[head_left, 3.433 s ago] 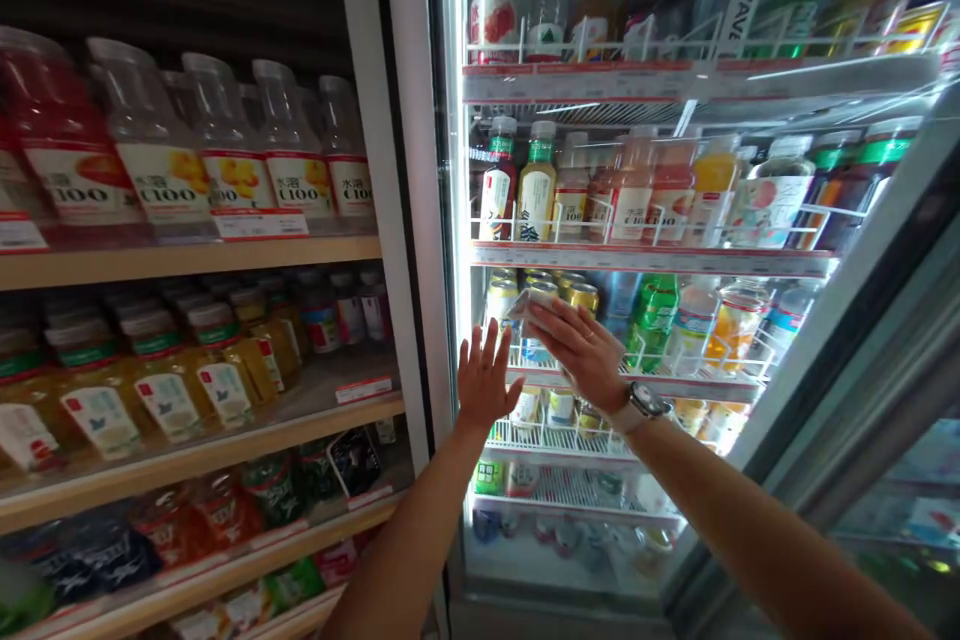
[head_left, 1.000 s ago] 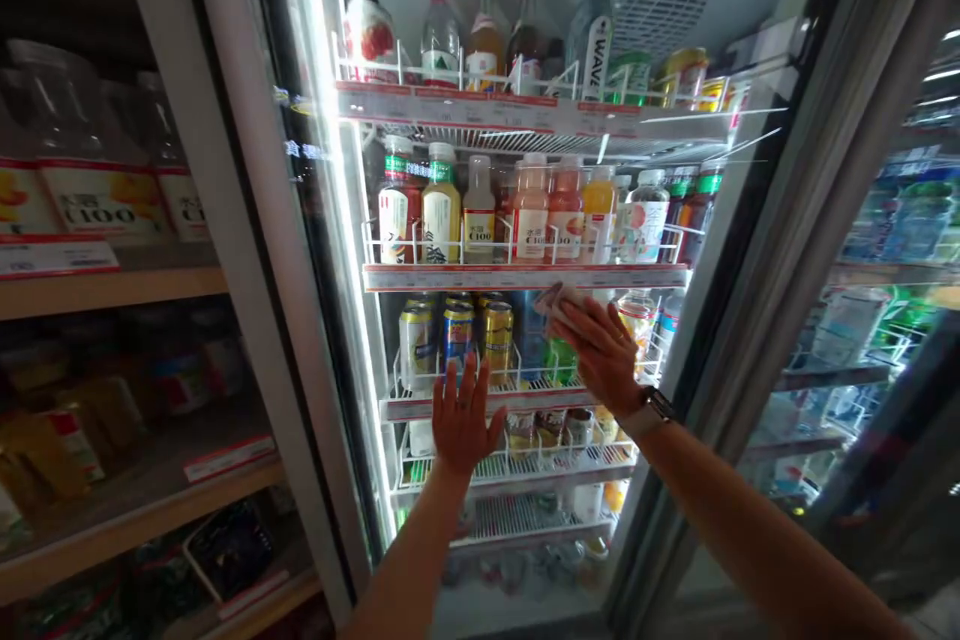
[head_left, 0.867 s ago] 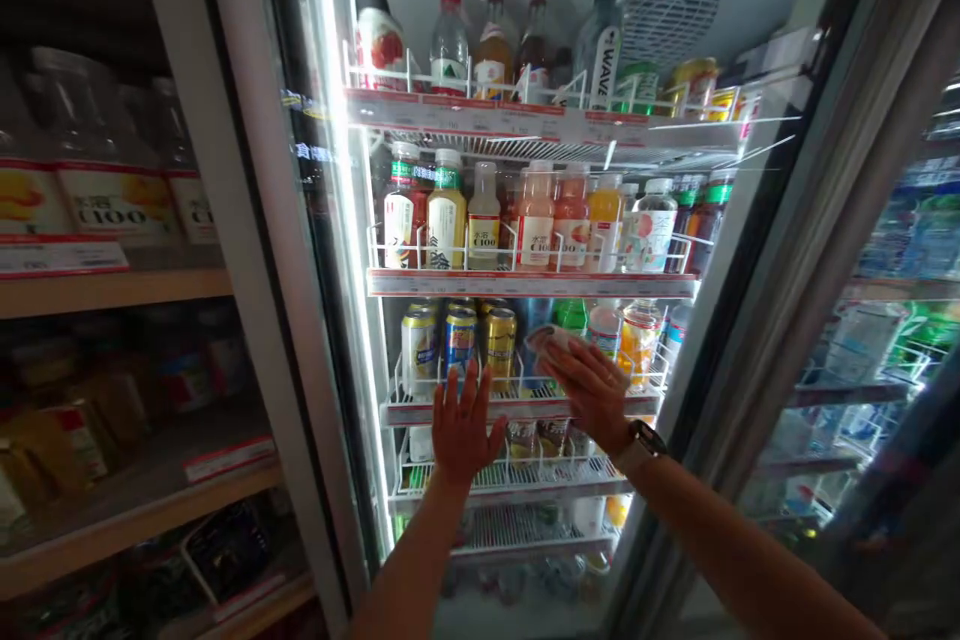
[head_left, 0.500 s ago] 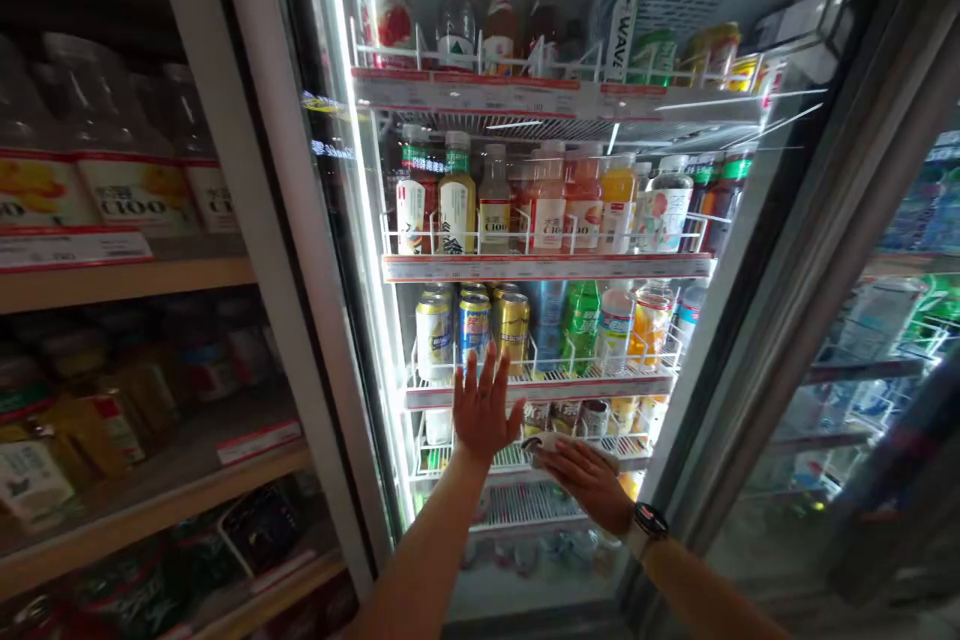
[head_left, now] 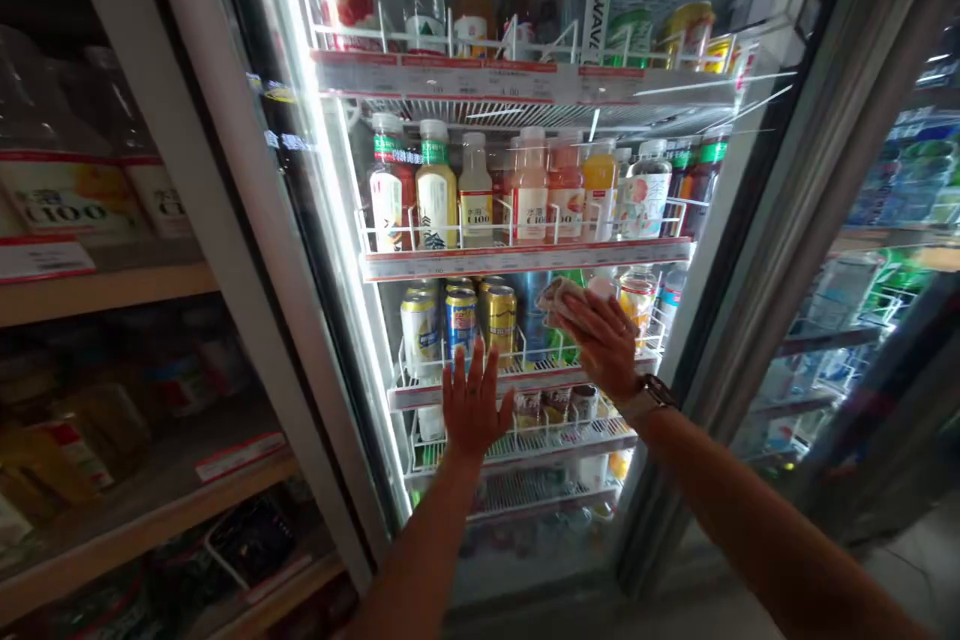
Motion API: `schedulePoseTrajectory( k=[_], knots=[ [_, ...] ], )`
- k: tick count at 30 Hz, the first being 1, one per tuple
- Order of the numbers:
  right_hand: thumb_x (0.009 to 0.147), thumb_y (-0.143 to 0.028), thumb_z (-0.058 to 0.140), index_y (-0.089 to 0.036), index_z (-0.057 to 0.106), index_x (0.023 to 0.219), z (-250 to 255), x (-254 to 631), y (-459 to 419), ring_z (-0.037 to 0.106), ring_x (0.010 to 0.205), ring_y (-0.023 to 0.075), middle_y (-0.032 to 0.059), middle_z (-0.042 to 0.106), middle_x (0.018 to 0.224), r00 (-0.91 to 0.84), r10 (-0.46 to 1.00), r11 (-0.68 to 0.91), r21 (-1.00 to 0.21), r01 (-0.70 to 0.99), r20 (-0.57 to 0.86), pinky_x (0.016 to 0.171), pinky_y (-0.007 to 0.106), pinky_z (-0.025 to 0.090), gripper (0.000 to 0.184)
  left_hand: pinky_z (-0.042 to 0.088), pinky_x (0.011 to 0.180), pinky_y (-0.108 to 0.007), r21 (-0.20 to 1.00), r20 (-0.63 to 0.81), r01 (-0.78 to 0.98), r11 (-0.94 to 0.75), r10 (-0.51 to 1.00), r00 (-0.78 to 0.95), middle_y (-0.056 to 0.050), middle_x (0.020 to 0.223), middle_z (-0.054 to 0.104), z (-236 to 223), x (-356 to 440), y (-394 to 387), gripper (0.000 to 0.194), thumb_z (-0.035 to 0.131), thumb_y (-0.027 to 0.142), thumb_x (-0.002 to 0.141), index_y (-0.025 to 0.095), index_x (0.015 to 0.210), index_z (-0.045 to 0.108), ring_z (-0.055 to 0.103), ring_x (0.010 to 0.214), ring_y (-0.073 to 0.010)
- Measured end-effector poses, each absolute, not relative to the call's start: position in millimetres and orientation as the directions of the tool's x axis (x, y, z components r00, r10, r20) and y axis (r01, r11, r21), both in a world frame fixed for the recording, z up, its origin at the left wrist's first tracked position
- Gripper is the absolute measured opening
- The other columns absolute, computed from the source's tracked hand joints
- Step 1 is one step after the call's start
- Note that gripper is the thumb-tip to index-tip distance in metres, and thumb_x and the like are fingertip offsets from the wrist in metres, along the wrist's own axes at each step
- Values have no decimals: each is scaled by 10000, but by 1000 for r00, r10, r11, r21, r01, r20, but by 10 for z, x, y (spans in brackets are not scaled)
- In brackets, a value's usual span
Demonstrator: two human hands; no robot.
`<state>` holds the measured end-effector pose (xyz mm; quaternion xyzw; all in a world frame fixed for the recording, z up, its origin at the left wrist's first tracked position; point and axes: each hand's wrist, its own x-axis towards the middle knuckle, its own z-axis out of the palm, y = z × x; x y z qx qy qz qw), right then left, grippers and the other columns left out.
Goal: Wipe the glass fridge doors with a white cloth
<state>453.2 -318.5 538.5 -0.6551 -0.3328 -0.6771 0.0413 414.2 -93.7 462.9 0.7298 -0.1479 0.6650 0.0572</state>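
Pale folded cloth (head_left: 561, 302), soft and light, best held as a pad under the flat right hand (head_left: 604, 345) against the glass cooler door (head_left: 525, 550); left hand (head_left: 474, 402) open, fingers spread, empty.

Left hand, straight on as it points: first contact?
The glass door, which the left hand seems to touch already, though depth is unclear. Behind the glass, the blue can lies in line.
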Motion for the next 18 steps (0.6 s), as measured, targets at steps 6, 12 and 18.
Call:
schedulePoseTrajectory(
  k=[6,12,18],
  knots=[
    [945,-141,549,-311,660,1200,4438,4382,-3248,590,1224,134,-37,737,1147,-56,522,-658,444,608,851,1128,328,395,326,152,1226,-434,-100,989,-281,-954,-126,75,-101,1543,353,4628,4164,-948,639,396,445,963,164,1524,272,177,1490,-255],
    [987,-186,505,-316,657,1193,3897,4356,-3576,632,1136,74,-86,734,1141,-30,675,-537,518,666,737,1138,249,360,287,135,1230,-443,-73,991,-233,-970,-96,89,-106,1574,283,4655,4115,-1023,683,473,379,944,160,1537,215,138,1496,-257],
    [950,-156,559,-350,647,1213,4832,4553,-3959,435,1385,161,-72,662,1285,-89,610,-605,536,588,787,1239,395,206,339,115,1232,-438,-92,983,-258,-962,-128,128,-100,1601,199,4652,4138,-1668,649,382,369,972,127,1539,180,108,1502,-256]
  ],
)
